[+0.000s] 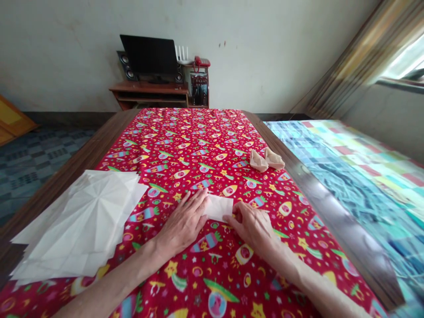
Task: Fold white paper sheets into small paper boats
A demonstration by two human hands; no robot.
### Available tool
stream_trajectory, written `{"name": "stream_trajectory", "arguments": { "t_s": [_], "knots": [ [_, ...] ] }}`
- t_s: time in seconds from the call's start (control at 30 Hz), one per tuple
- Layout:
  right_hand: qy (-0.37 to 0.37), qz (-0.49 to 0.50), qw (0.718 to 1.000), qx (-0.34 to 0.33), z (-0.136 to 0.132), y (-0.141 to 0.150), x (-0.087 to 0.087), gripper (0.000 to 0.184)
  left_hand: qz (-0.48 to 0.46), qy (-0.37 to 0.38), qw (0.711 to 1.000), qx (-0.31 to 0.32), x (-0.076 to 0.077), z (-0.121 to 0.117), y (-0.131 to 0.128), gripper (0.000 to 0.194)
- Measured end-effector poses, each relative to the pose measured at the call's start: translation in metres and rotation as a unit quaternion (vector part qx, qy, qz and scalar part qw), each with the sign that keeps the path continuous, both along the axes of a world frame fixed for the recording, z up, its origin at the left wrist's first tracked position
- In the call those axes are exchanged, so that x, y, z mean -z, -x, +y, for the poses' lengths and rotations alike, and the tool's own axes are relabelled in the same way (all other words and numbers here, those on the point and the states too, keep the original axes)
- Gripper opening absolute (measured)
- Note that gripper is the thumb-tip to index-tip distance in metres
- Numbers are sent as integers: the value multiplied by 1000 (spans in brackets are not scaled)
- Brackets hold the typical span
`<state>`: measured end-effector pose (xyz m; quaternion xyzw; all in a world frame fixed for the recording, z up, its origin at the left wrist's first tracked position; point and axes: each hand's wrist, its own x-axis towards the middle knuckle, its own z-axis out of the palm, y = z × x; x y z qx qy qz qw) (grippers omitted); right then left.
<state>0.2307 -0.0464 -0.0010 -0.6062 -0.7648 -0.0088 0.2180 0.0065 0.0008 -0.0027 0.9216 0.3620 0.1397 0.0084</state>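
Note:
A small folded piece of white paper (219, 207) lies on the red patterned cloth in front of me. My left hand (186, 216) rests over its left end, fingers stretched out and close together, palm down. At the right end, my right hand (253, 221) has its thumb on the lower corner and its fingers curled in, pinching the paper's edge. Beyond my right hand stand two folded paper shapes (259, 160), cream-coloured and boat-like, side by side near the cloth's right edge. To the left lies a stack of creased white sheets (86, 216).
The red cloth (198, 132) covers a dark wooden table (99, 137). A bed with a blue checked sheet (318, 150) adjoins on the right. Against the far wall, a monitor (150, 55), speakers and a red telephone (200, 62) stand on a wooden desk (149, 87).

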Motion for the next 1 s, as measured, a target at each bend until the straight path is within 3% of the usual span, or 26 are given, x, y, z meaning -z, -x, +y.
{"name": "stream_trajectory", "arguments": {
  "t_s": [0.13, 0.3, 0.4, 0.53, 0.6, 0.67, 0.77, 0.9, 1.0],
  "knots": [
    [36, 72, 997, 1, 1, 7, 3, 16, -16, 6, 1000, 6, 3, -1, 1, 47],
    [60, 179, 982, -8, 6, 17, -4, 18, -53, -2, 999, 6, -1, 3, 3, 54],
    [7, 226, 973, -38, 20, 13, -24, 14, -111, -53, 992, -26, -19, 10, 11, 62],
    [-160, 224, 961, -31, 41, 4, -60, 8, -179, -139, 971, -71, -51, 15, 24, 68],
    [-215, 191, 954, -83, 46, 4, -68, 7, -178, -161, 968, -76, -61, 13, 28, 71],
    [-229, 139, 953, -142, 46, 8, -65, 9, -162, -171, 969, -69, -64, 8, 28, 73],
    [-181, 32, 963, -199, 43, 16, -42, 15, -116, -169, 978, -44, -56, 1, 23, 67],
    [-129, -30, 970, -203, 40, 21, -12, 21, -57, -121, 991, -6, -37, -3, 14, 35],
    [-103, -34, 972, -207, 40, 20, -4, 22, -43, -67, 997, 1, -25, -4, 11, 16]
  ]
}}
